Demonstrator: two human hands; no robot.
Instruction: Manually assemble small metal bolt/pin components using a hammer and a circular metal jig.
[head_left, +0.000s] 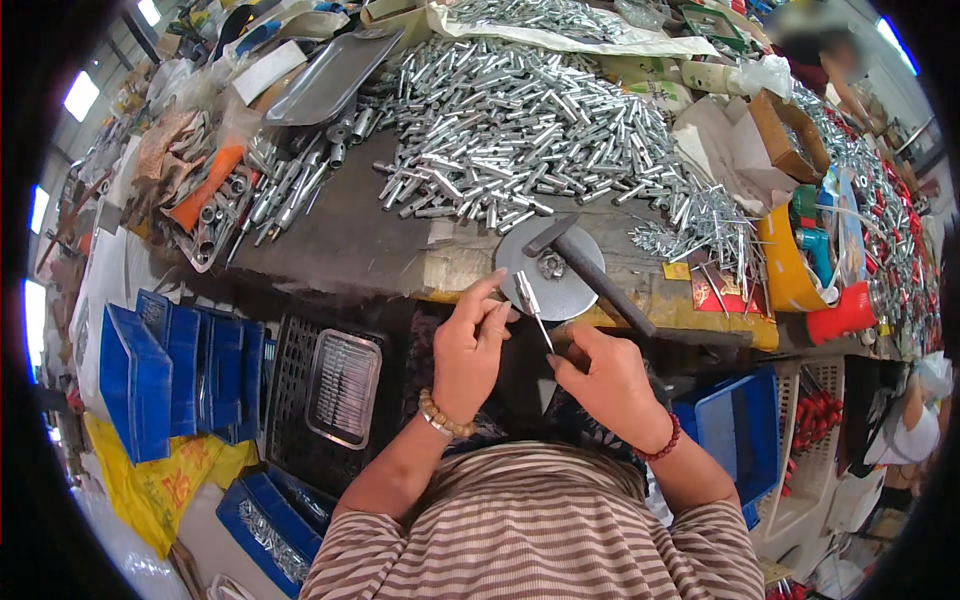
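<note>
A thin metal rod with a thicker silver socket-like head stands tilted between my hands. My right hand, with a red bead bracelet, pinches its thin lower end between thumb and forefinger. Beside the head is my left hand, its thumb and forefinger bent and slightly apart; whether a fingertip touches the metal is hard to see. Just beyond my fingers, a round grey metal disc rests at the bench edge. A hammer lies across it, and a small metal lump sits by the hammer head.
A large heap of silver sockets covers the bench behind. To the left are a metal tray and loose long rods. Blue bins flank a black crate; another blue bin stands right, below a yellow container.
</note>
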